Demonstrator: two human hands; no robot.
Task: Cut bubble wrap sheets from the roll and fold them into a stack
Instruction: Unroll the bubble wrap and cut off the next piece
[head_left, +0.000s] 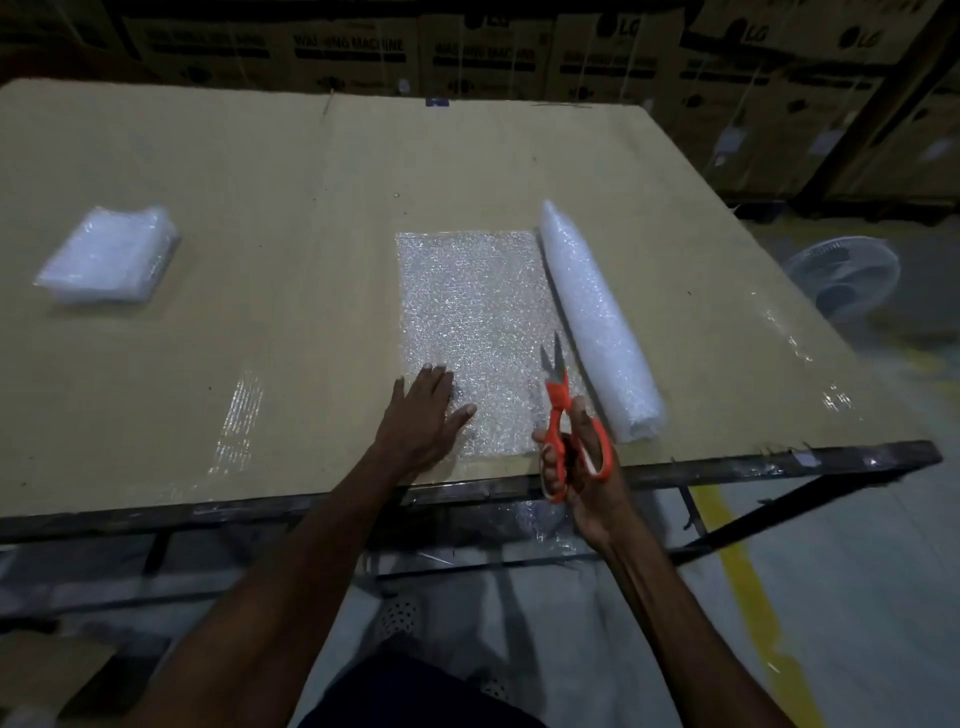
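Observation:
A bubble wrap roll (597, 322) lies on the cardboard-covered table (291, 208), right of centre. An unrolled stretch of bubble wrap sheet (472, 306) lies flat to its left. My left hand (423, 415) presses flat on the sheet's near left corner, fingers spread. My right hand (582, 462) grips orange-handled scissors (558, 410), blades slightly apart and pointing away, over the sheet's near edge close to the roll. A stack of folded bubble wrap (109, 257) sits at the table's far left.
Clear tape strips (239, 421) shine on the table surface. Cardboard boxes (483, 52) line the back wall. A fan (847, 283) stands on the floor to the right, and a yellow floor line (737, 561) runs beside the table's black metal frame (779, 462).

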